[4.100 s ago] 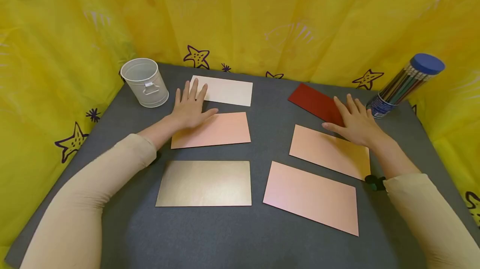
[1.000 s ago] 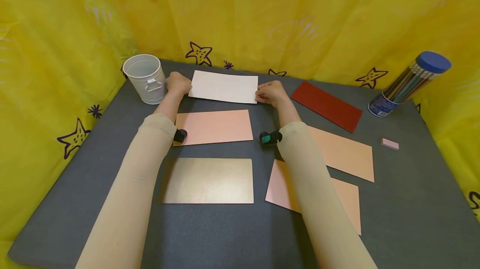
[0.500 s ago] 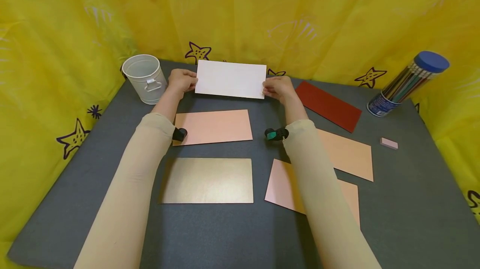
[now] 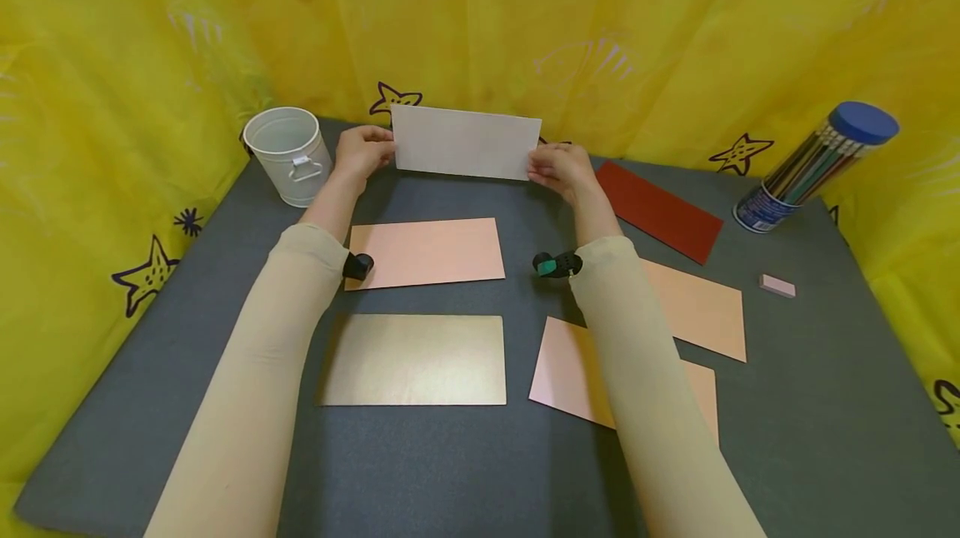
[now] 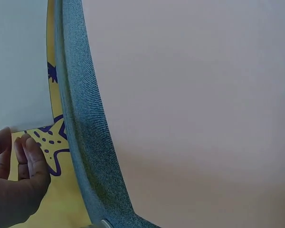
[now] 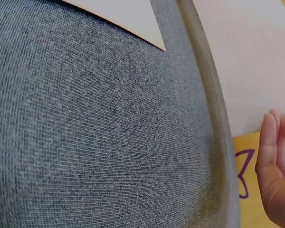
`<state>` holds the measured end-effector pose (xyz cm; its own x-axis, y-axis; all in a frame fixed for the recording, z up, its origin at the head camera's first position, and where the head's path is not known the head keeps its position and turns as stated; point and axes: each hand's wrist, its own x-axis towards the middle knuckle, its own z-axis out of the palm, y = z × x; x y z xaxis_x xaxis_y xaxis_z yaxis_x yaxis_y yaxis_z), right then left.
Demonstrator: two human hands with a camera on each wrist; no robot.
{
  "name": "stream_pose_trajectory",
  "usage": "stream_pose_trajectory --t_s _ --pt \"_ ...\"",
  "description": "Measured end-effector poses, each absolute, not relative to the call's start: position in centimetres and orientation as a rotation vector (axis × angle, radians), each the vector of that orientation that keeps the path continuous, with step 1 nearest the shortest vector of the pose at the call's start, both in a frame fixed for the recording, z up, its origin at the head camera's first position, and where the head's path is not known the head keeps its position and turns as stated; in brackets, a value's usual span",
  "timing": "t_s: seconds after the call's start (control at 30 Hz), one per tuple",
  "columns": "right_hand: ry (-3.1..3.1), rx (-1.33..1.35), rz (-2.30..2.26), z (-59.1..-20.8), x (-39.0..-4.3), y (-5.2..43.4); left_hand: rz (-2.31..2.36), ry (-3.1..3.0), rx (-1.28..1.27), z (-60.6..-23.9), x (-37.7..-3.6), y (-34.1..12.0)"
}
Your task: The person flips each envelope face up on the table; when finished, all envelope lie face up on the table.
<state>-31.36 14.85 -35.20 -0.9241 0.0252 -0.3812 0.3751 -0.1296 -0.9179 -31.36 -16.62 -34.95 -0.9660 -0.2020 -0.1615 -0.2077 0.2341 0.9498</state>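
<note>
Between my two hands a white rectangular card (image 4: pixel 467 142) is held up, tilted toward upright near the back of the table. My left hand (image 4: pixel 363 155) pinches its left edge with thumb and fingers. At the opposite edge, my right hand (image 4: pixel 561 170) grips it the same way. In the left wrist view, the left hand (image 5: pixel 19 175) has its fingertips at the corner of the card (image 5: pixel 19 61). The right wrist view catches the right hand (image 6: pixel 278 171) at the frame's edge, by the card (image 6: pixel 256 61). A pink card (image 4: pixel 427 253) lies just in front of the raised one.
A gold card (image 4: pixel 414 360) lies nearer. On the right are a red card (image 4: pixel 660 211), a peach card (image 4: pixel 701 309) and a pink card (image 4: pixel 566 363), the last two partly under the right sleeve. A white bucket (image 4: pixel 288 159), a pencil tub (image 4: pixel 813 167) and an eraser (image 4: pixel 777 286) stand around.
Both hands first lay spread over cards and then took the white card by its ends. It has risen off the table and tilted upright. The eraser came into view as the right hand left.
</note>
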Motion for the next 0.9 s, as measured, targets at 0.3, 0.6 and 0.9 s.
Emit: stream_pose_trajectory --t_s 0.3,0.6,0.9 --pt "1.861 0.35 -2.144 -35.3 -31.2 15.3 2.1 2.295 -0.378 -34.9 -31.3 -16.8" --pt "1.916 0.373 -2.084 -36.1 -31.4 15.5 2.028 2.235 -0.441 -35.1 -31.5 -16.8" --pt "1.918 0.382 -2.072 -36.9 -31.3 15.6 1.948 2.173 -0.439 -35.7 -31.8 -16.8"
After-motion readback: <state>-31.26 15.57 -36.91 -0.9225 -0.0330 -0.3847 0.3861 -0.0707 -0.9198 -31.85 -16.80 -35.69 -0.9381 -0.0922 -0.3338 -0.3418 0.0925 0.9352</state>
